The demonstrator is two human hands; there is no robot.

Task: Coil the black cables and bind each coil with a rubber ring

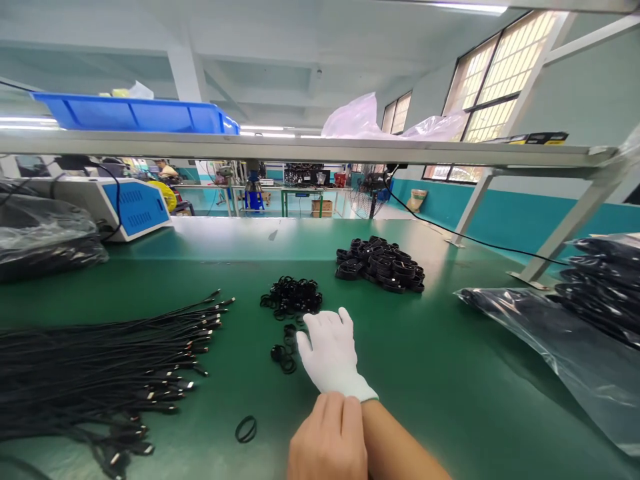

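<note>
A white knit glove (333, 360) covers my right hand (327, 347), which reaches forward with its back up and fingers apart, holding nothing. My bare left hand (327, 437) is closed over the glove's cuff at my right wrist; its fingertips are partly hidden. Just beyond the gloved fingers lies a pile of small black loops (293, 295), and a few more black loops (283, 357) sit to the left of the thumb. One single black loop (246, 429) rests nearer the front edge. Many black cables (125, 360) with metal-tipped plugs spread across the table's left side.
Coiled black cables (383, 263) are heaped further back on the green table (425, 373). Black items in clear plastic bags (595, 300) lie right. A blue-and-white machine (133, 207) and a bagged bundle (45, 233) stand left. Overhead, a shelf (280, 148) holds a blue tray (135, 115).
</note>
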